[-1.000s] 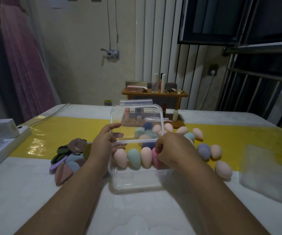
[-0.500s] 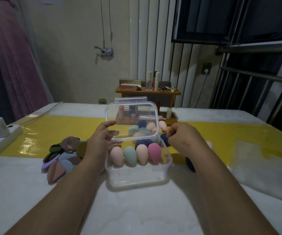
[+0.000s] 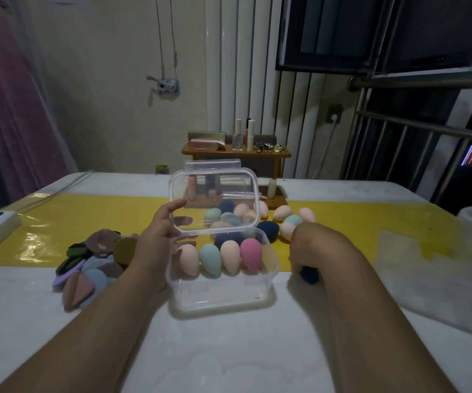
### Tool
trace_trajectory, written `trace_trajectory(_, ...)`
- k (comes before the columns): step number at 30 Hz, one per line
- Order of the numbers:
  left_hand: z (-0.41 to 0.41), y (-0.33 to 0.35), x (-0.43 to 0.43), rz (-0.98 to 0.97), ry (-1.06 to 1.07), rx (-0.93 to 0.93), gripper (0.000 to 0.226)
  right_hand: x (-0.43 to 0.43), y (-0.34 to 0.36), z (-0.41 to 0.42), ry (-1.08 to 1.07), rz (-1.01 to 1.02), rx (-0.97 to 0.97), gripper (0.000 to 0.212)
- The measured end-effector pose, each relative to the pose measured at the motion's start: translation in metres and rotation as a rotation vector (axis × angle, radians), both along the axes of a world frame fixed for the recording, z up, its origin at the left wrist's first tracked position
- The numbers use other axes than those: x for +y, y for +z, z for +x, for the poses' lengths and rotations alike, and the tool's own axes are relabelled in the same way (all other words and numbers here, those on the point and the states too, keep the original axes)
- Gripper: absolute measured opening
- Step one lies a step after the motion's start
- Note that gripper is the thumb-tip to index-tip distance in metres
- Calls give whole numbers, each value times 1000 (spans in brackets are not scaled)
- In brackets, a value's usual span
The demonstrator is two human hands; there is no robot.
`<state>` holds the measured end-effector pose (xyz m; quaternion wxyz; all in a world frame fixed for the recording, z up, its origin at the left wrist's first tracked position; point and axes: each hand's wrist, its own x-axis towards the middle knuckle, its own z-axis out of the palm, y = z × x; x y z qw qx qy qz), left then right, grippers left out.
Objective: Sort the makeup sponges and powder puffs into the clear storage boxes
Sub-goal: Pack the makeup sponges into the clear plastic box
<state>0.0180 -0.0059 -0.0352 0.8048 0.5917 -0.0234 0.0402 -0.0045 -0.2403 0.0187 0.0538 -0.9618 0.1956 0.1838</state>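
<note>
Lid (image 3: 215,199) of clear storage box (image 3: 220,290) is pinched by left hand (image 3: 155,236); right hand (image 3: 314,245) is curled over navy sponge (image 3: 309,275), grip not discernible.

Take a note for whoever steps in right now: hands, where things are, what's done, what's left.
Left hand pinches the lid of the clear box, holding it open. Right hand grips a dark blue sponge right of the box.
Done: a row of four sponges stands in the box.
Left: loose sponges on the yellow mat; powder puffs piled left of the box, unsorted.
</note>
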Motion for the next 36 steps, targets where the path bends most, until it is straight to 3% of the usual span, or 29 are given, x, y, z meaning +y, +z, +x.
trace_trajectory(7,1,-2,0,3,13,2,59,4,5,-2,-28,42,-2,69)
trace_trajectory(10,1,1,-2,-8,12,15,58,3,9,1,-43,84,-198,45)
trace_trajectory(13,2,0,-2,-28,14,19,58,3,12,-6,-47,152,-443,43)
trace_trajectory(16,4,-2,-2,-45,10,19,56,6,10,-10,-15,161,-668,27)
trace_trajectory(20,3,-3,-1,-73,14,24,52,17,7,-9,45,335,-821,26)
trace_trajectory(28,-2,-1,-2,-92,12,45,54,38,3,-12,274,595,-922,16)
trace_trajectory(31,-3,1,-2,-86,9,39,55,50,-1,-15,352,699,-846,22)
trace_trajectory(36,-7,5,-3,-110,-14,26,56,75,-5,-22,546,632,-670,18)
